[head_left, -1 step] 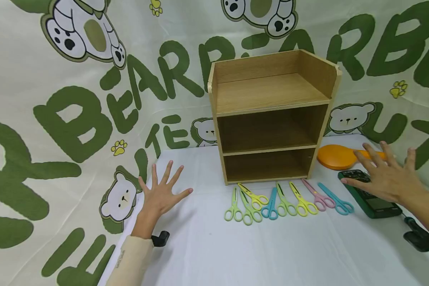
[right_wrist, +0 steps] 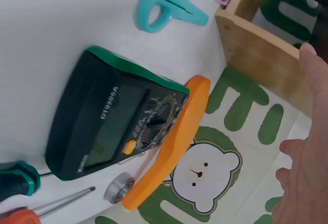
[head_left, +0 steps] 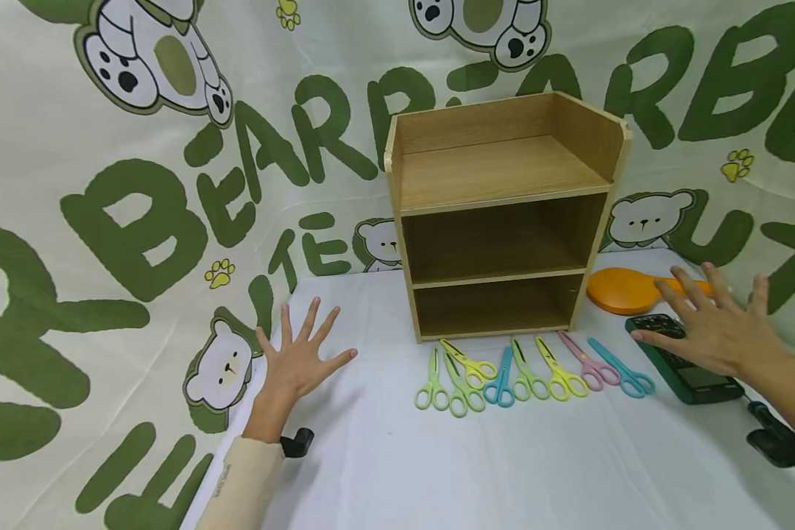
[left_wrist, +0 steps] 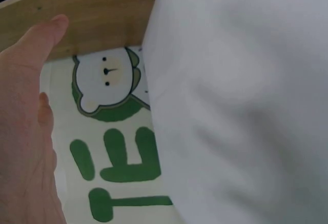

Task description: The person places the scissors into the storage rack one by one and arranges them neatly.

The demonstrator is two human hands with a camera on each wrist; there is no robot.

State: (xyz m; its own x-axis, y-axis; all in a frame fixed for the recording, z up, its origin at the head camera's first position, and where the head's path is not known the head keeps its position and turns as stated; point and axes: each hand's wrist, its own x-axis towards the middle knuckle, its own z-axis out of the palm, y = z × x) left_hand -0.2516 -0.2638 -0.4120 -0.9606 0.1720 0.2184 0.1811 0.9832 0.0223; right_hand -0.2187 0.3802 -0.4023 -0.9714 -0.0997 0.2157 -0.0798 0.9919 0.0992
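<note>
My left hand hovers over the white table to the left of the wooden shelf, fingers spread, holding nothing. Over on the right, my right hand is also spread and holds nothing. It is above a dark green multimeter, partly covering it in the head view; the right wrist view shows the multimeter's screen and dial. Between the hands, several small scissors lie in a row before the shelf, among them green scissors, yellow scissors, pink scissors and blue scissors.
Behind the multimeter lies an orange rounded thing with a handle. A metal ring, a green-and-black handle and an orange-handled tool lie beside it. A printed bear cloth hangs at the back and left.
</note>
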